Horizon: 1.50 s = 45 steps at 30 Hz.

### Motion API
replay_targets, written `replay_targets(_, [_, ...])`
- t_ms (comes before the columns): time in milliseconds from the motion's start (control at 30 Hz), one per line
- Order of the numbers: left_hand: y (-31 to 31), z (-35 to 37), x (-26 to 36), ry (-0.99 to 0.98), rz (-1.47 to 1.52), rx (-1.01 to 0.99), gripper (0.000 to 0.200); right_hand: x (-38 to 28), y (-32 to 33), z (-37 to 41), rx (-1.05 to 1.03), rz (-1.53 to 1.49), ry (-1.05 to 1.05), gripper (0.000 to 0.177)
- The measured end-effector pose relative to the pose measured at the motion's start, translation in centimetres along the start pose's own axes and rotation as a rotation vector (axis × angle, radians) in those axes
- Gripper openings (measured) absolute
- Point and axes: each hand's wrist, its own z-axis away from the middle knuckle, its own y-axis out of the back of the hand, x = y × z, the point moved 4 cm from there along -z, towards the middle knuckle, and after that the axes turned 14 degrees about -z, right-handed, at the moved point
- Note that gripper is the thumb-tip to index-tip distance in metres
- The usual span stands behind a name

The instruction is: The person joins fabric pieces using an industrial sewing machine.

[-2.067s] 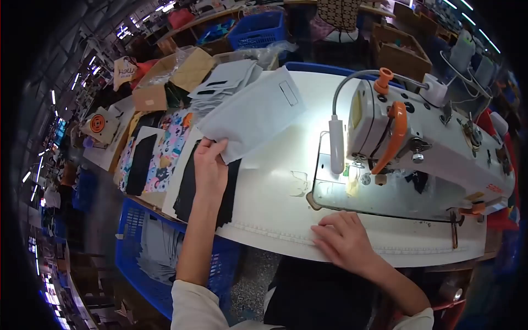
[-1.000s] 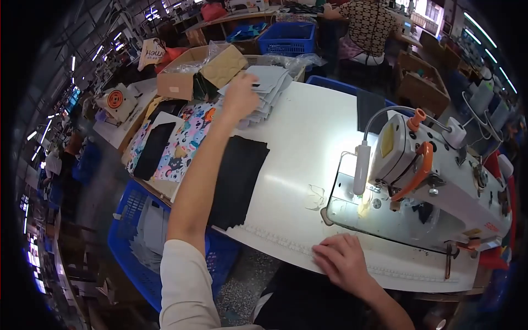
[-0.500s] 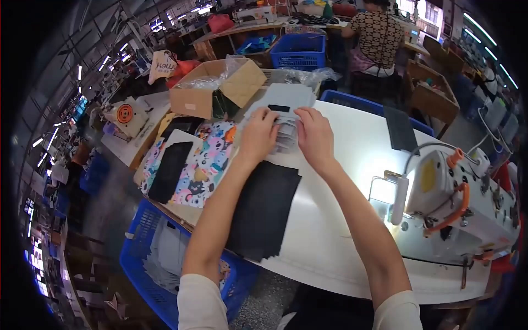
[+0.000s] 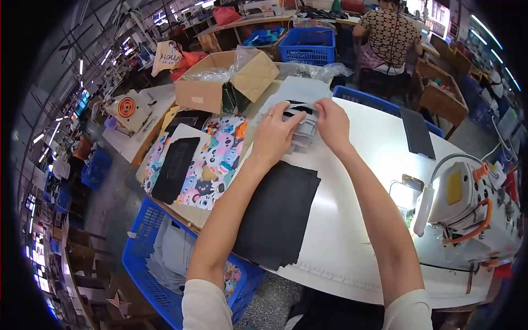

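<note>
Both hands are at a stack of light grey pieces [image 4: 300,91] on the white table. My left hand [image 4: 274,132], a ring on one finger, has its thumb and fingers closed on a small black strip [image 4: 300,106] lying on the stack. At the strip's right end my right hand [image 4: 331,122] pinches an edge; whether it holds the strip or a grey piece is too small to tell. Below the hands lies a pile of black fabric pieces [image 4: 278,212]. To the left, a black panel [image 4: 176,170] rests on cartoon-print fabric [image 4: 223,159].
A sewing machine [image 4: 462,192] stands at the right. An open cardboard box [image 4: 203,93] is behind the printed fabric. A blue basket of grey pieces [image 4: 137,250] sits below the table's left edge. Another person [image 4: 388,36] sits at the back, near a blue crate [image 4: 308,47].
The view has shifted, so the table things appear slightly farther right. The black strip, flat before, now looks bent or lifted between my fingers.
</note>
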Motion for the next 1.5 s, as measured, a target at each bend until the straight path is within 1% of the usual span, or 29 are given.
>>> replay_targets(33, [0.0, 0.2, 0.0, -0.033, -0.037, 0.019, 0.033, 0.0, -0.2, -0.2, 0.0, 0.0, 0.0, 0.014])
replay_targets(133, [0.1, 0.2, 0.1, -0.051, -0.051, 0.069, 0.032, 0.3, -0.3, -1.1, 0.101, -0.092, -0.131, 0.015])
replay_targets(167, [0.1, 0.1, 0.3, -0.062, -0.055, 0.092, 0.032, 0.3, -0.2, -1.4, 0.106, -0.088, -0.13, 0.015])
replay_targets(267, [-0.4, 0.1, 0.3, -0.042, -0.02, 0.065, 0.032, -1.5, 1.4, -1.6, 0.4, -0.093, 0.054, 0.012])
replay_targets(300, [-0.5, 0.2, 0.2, -0.028, -0.005, 0.049, 0.032, -2.1, 1.9, -1.3, 0.4, -0.09, 0.052, 0.012])
replay_targets(333, [-0.5, 0.3, 0.0, -0.026, 0.003, 0.05, 0.032, -3.8, 3.0, -0.7, 0.375, -0.043, 0.178, 0.013])
replay_targets(400, [-0.9, 0.2, -0.5, -0.036, 0.007, -0.026, 0.033, -7.3, 5.7, 1.6, 0.311, 0.063, 0.427, 0.019])
replay_targets(467, [-1.6, -0.1, -0.2, -0.028, 0.019, -0.07, 0.034, -10.9, 8.8, 5.6, 0.161, 0.173, 0.543, 0.024])
replay_targets(533, [-1.7, -0.3, -0.1, -0.038, -0.009, -0.063, 0.036, -13.0, 11.4, 11.2, -0.003, 0.24, 0.537, 0.024])
replay_targets(567, [-1.3, 0.2, -0.4, -0.033, -0.038, -0.065, 0.036, -13.9, 12.7, 14.0, -0.082, 0.268, 0.496, 0.024])
replay_targets(633, [0.2, 0.5, 0.8, -0.02, -0.19, 0.075, 0.038, -15.1, 15.1, 19.0, -0.225, 0.288, 0.419, 0.026])
replay_targets(700, [3.6, 1.0, 3.8, -0.029, -0.132, 0.134, 0.04, -15.2, 17.4, 23.7, -0.339, 0.297, 0.345, 0.027])
replay_targets(767, [6.8, 2.6, 8.1, -0.047, 0.156, -0.071, 0.04, -15.3, 19.0, 27.1, -0.383, 0.305, 0.319, 0.027])
replay_targets(833, [9.2, 6.1, 13.5, -0.051, 0.498, -0.307, 0.039, -15.8, 20.4, 30.0, -0.425, 0.296, 0.26, 0.028])
replay_targets(900, [9.6, 10.3, 19.0, -0.148, 0.525, -0.276, 0.046, -16.0, 21.2, 31.6, -0.432, 0.313, 0.206, 0.028])
replay_targets(933, [9.3, 12.0, 20.9, -0.18, 0.564, -0.287, 0.046, -15.9, 21.2, 32.4, -0.46, 0.297, 0.202, 0.028])
replay_targets(967, [8.9, 13.6, 22.7, -0.189, 0.507, -0.321, 0.05, -15.7, 21.8, 33.4, -0.48, 0.296, 0.182, 0.028])
replay_targets(1067, [7.3, 16.1, 26.6, -0.281, 0.42, -0.405, 0.065, -16.7, 24.2, 34.9, -0.363, 0.222, 0.114, 0.027])
replay_targets(1100, [8.1, 16.3, 27.5, -0.264, 0.401, -0.458, 0.064, -16.9, 26.0, 35.5, -0.307, 0.225, 0.092, 0.028])
replay_targets(1133, [9.0, 16.1, 28.1, -0.295, 0.434, -0.492, 0.064, -16.6, 28.4, 36.5, -0.24, 0.313, 0.007, 0.028])
replay_targets(1200, [9.9, 16.2, 28.5, -0.333, 0.376, -0.472, 0.062, -16.8, 33.3, 39.2, -0.104, 0.333, -0.028, 0.023])
replay_targets(1233, [11.2, 16.1, 28.8, -0.305, 0.286, -0.373, 0.055, -16.7, 36.7, 41.0, -0.03, 0.468, -0.067, 0.02])
replay_targets(1267, [13.5, 16.2, 29.4, -0.2, 0.425, -0.368, 0.048, -16.6, 40.2, 42.8, 0.029, 0.595, -0.098, 0.016])
replay_targets(1300, [15.6, 16.6, 29.4, -0.082, 0.551, -0.378, 0.041, -16.3, 44.0, 45.3, 0.141, 0.723, -0.192, 0.013])
replay_targets(1367, [17.3, 19.4, 31.3, -0.282, 0.98, -0.826, 0.027, -16.1, 51.6, 52.1, 0.372, 0.893, -0.397, 0.009])
replay_targets(1400, [16.5, 21.4, 32.1, -0.267, 0.973, -1.103, 0.024, -16.1, 55.0, 56.2, 0.501, 0.936, -0.503, 0.009])
replay_targets(1433, [15.0, 24.1, 32.6, -0.246, 0.939, -1.375, 0.023, -15.7, 58.0, 61.0, 0.567, 0.951, -0.65, 0.012])
replay_targets(1467, [11.7, 27.2, 31.2, -0.143, 0.788, -1.223, 0.022, -15.3, 60.7, 65.9, 0.634, 0.958, -0.786, 0.015])
replay_targets(1500, [7.1, 31.2, 28.8, -0.037, 0.636, -1.066, 0.021, -14.7, 62.7, 71.3, 0.667, 0.902, -0.976, 0.019])
